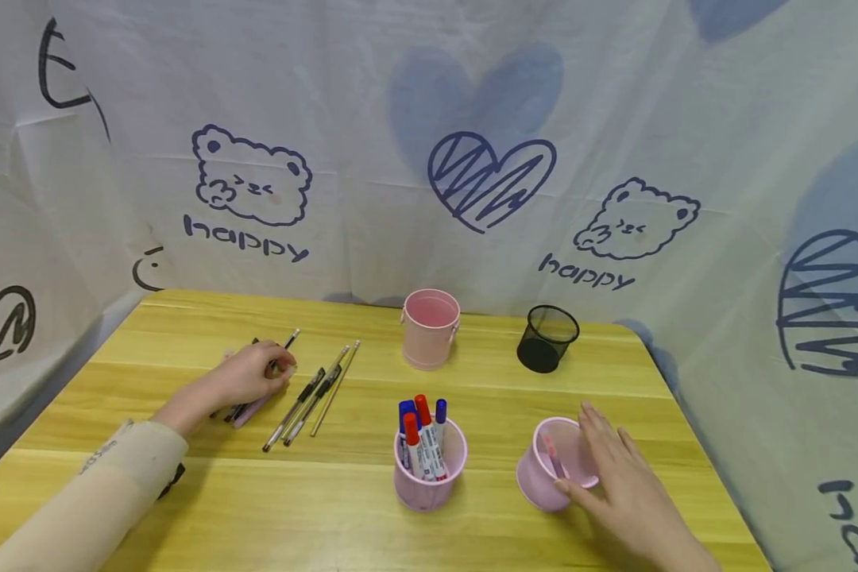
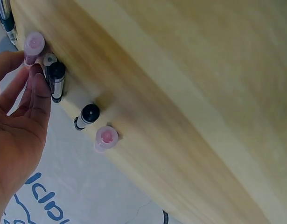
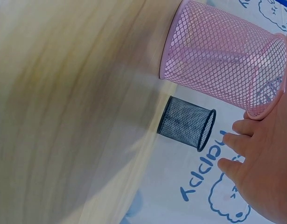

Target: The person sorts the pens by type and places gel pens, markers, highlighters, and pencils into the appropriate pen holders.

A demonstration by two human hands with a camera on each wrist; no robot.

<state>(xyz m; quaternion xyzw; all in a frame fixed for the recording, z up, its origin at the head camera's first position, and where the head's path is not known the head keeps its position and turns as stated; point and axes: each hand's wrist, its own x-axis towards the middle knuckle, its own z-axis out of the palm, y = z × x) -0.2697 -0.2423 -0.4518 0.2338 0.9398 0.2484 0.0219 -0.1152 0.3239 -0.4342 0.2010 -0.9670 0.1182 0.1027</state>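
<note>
Seemingly pickup: left grip point(image 1: 250, 373) pinches pink pen point(image 2: 34, 43), wanting a clear lift; relaxed right grip point(image 1: 618, 485) touches pink cup point(image 1: 533, 480).

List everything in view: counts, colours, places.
Table: 1, yellow, foreground
Sheeting: count unclear, white and blue, behind
Bucket: 1, pink, back centre
Mesh cup: 1, black, back right
Front cups: 2, pink, centre and right
Markers: several, red- and blue-capped, centre cup
Slim item: 1, pink, right cup
Pencils: several, brown and grey, left
Pens: several, black or pink, left
Sleeve: 1, cream, left arm
Left hand: 1, bare, at pens
Right hand: 1, bare, at right cup
</note>
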